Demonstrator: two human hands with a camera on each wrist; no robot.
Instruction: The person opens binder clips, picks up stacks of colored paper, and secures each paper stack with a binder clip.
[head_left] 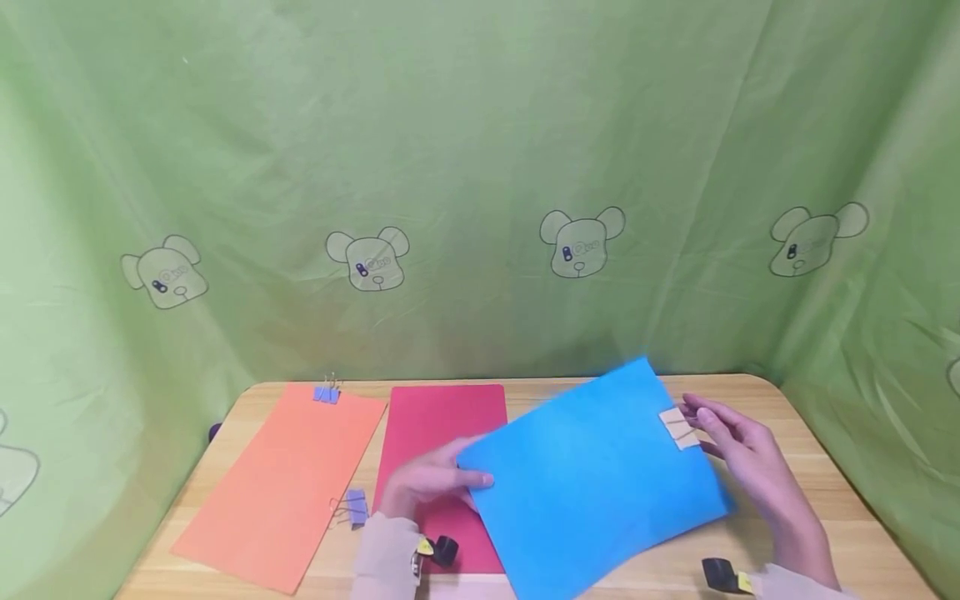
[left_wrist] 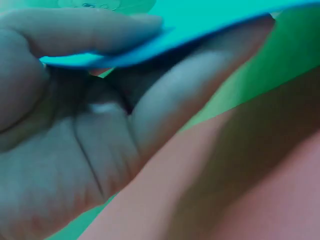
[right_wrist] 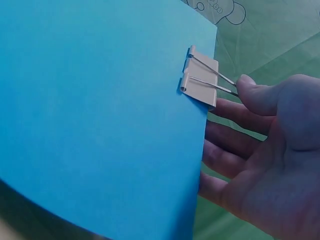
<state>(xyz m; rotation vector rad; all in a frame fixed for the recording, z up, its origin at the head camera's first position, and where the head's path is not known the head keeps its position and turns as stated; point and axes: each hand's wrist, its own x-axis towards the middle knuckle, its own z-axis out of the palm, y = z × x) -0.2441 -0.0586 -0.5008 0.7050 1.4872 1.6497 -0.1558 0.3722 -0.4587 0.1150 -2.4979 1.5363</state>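
A blue sheet (head_left: pixel 592 475) is held tilted above the table. My left hand (head_left: pixel 438 479) pinches its left edge, thumb on top and fingers beneath; the left wrist view shows the sheet's edge between thumb and fingers of that hand (left_wrist: pixel 95 115). On the sheet's right edge sits a beige binder clip (head_left: pixel 679 427). My right hand (head_left: pixel 757 458) is at this clip. In the right wrist view the thumb of the right hand (right_wrist: pixel 270 145) touches the wire handles of the clip (right_wrist: pixel 202 82), with the other fingers behind the sheet's edge.
An orange sheet (head_left: pixel 281 483) lies at the left with a purple binder clip (head_left: pixel 326 394) on its far edge. Another purple clip (head_left: pixel 357 507) lies beside its right edge. A red sheet (head_left: pixel 446 417) lies partly under the left hand and blue sheet. Green curtains (head_left: pixel 480 167) surround the wooden table (head_left: pixel 847 517).
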